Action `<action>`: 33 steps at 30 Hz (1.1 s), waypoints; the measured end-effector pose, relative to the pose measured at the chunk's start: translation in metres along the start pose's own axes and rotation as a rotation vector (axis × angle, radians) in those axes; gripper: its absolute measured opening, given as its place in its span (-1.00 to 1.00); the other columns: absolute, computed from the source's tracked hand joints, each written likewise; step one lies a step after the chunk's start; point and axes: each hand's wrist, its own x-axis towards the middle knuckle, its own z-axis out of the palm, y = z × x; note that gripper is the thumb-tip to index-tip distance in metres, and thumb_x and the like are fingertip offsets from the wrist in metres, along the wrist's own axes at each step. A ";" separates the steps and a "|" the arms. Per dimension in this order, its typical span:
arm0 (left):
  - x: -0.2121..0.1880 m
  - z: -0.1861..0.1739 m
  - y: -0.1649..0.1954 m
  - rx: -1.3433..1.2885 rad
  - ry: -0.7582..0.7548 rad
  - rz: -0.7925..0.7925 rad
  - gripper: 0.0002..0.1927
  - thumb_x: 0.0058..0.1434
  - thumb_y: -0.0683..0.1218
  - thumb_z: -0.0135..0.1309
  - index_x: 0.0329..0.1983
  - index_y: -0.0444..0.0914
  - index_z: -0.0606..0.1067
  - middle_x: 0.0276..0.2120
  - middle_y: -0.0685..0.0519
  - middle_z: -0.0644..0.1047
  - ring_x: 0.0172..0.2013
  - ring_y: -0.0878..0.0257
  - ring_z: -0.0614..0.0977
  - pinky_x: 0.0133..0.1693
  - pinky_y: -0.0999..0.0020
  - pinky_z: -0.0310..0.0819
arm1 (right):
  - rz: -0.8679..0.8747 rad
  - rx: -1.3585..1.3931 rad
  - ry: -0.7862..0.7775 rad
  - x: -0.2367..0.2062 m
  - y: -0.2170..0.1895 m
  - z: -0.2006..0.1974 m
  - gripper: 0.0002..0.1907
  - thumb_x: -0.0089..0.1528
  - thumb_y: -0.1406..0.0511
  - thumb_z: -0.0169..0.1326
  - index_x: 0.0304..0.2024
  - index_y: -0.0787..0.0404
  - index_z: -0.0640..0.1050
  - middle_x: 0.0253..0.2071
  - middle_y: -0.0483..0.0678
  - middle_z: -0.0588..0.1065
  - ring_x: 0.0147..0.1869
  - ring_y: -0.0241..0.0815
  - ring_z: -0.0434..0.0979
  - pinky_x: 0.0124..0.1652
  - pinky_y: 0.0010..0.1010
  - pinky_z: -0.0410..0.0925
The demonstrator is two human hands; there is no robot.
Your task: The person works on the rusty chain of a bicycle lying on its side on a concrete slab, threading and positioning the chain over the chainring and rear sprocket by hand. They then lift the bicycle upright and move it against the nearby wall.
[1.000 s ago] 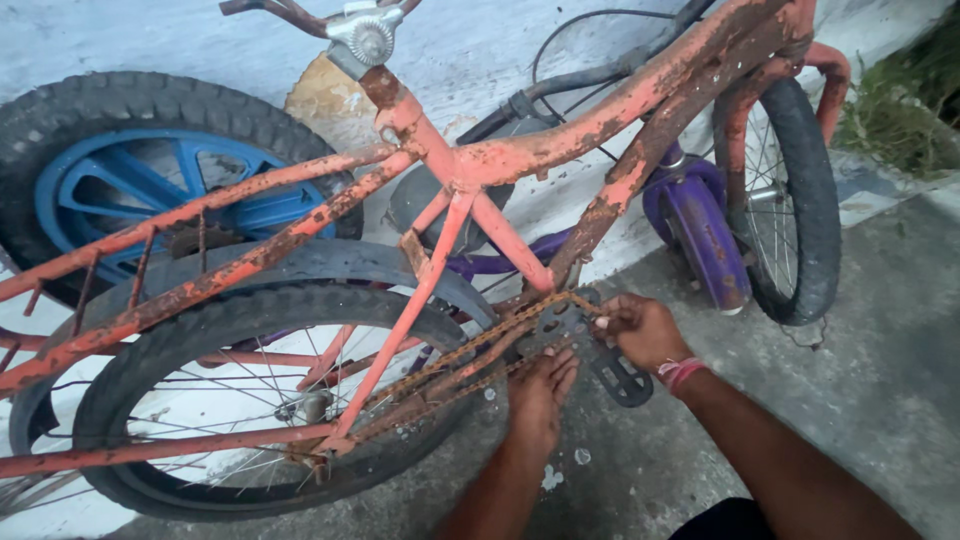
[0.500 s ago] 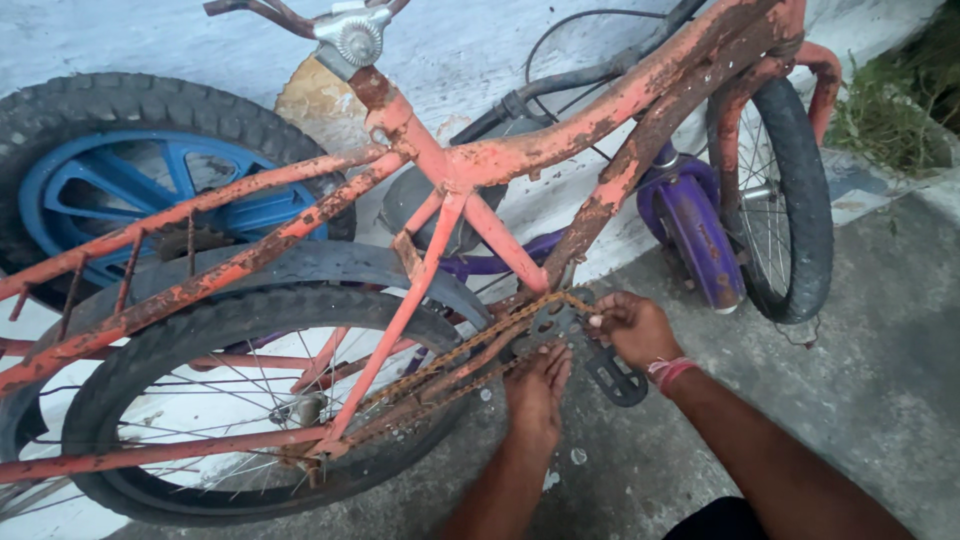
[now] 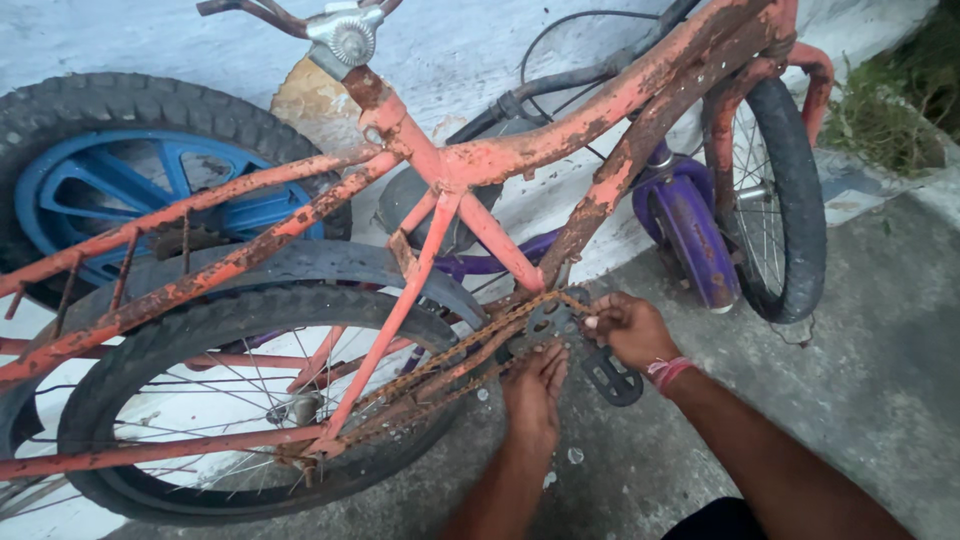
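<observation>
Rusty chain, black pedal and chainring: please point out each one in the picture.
Rusty chain point(image 3: 450, 355): head view, upper run.
Black pedal point(image 3: 612, 378): head view, pedal body.
Chainring point(image 3: 545, 318): head view, toothed plate.

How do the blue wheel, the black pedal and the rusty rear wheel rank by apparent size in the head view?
1. Rusty rear wheel, though nearest the camera
2. Blue wheel, partly hidden
3. Black pedal

Bicycle point(image 3: 450, 180) before wall point(image 3: 480, 50)

Outdoors, flat daylight. Grey concrete floor point(image 3: 880, 380) at 4 o'clock, stained and speckled; whitewashed wall point(image 3: 480, 50) at 12 o'clock, with a bare brown patch. Weeds point(image 3: 890, 120) at 2 o'clock along the wall's foot.
</observation>
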 end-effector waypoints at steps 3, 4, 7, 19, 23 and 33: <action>0.001 -0.001 -0.002 0.028 -0.014 0.017 -0.69 0.36 -0.16 -0.05 0.08 -0.43 0.48 0.01 -0.18 0.61 0.01 0.07 0.66 0.05 0.31 0.55 | 0.024 -0.018 0.014 0.002 0.000 0.000 -0.85 0.22 0.48 0.14 -0.14 0.34 0.57 -0.29 -0.02 0.62 -0.23 -0.24 0.65 -0.25 -0.40 0.50; 0.002 -0.001 -0.002 0.024 -0.019 0.021 -0.69 0.36 -0.16 -0.05 0.08 -0.44 0.47 0.01 -0.19 0.61 0.01 0.06 0.66 0.06 0.31 0.56 | 0.023 -0.019 0.015 0.003 0.000 0.000 -0.85 0.22 0.49 0.14 -0.14 0.34 0.56 -0.29 -0.02 0.62 -0.23 -0.24 0.65 -0.25 -0.40 0.50; 0.006 -0.001 -0.002 0.030 -0.033 0.050 -0.70 0.35 -0.16 -0.04 0.06 -0.45 0.46 0.01 -0.20 0.61 0.00 0.04 0.67 0.06 0.28 0.58 | 0.011 -0.025 0.019 0.005 0.001 0.001 -0.84 0.22 0.50 0.13 -0.13 0.35 0.55 -0.29 -0.01 0.61 -0.23 -0.23 0.66 -0.25 -0.39 0.50; 0.002 -0.004 -0.006 0.016 -0.045 0.079 -0.70 0.35 -0.14 0.00 0.05 -0.44 0.48 0.00 -0.18 0.61 0.00 0.05 0.66 0.10 0.22 0.54 | 0.004 -0.040 0.025 0.001 0.007 0.001 -0.83 0.22 0.47 0.18 -0.13 0.36 0.54 -0.31 0.01 0.61 -0.26 -0.20 0.64 -0.27 -0.37 0.49; -0.003 -0.002 -0.008 0.051 -0.033 0.069 -0.71 0.36 -0.13 -0.02 0.05 -0.39 0.49 0.00 -0.15 0.61 0.01 0.08 0.66 0.10 0.25 0.55 | 0.030 0.041 -0.010 0.003 0.011 -0.003 -0.83 0.23 0.45 0.18 -0.13 0.33 0.52 -0.31 -0.01 0.58 -0.26 -0.24 0.60 -0.24 -0.37 0.46; 0.006 0.000 -0.011 0.053 -0.049 0.095 -0.74 0.34 -0.14 0.04 0.00 -0.40 0.50 -0.05 -0.15 0.63 -0.05 0.08 0.68 0.06 0.26 0.55 | -0.061 -0.222 -0.080 0.009 0.009 -0.015 -0.88 0.20 0.46 0.21 -0.22 0.34 0.55 -0.38 0.00 0.61 -0.29 -0.23 0.61 -0.26 -0.35 0.45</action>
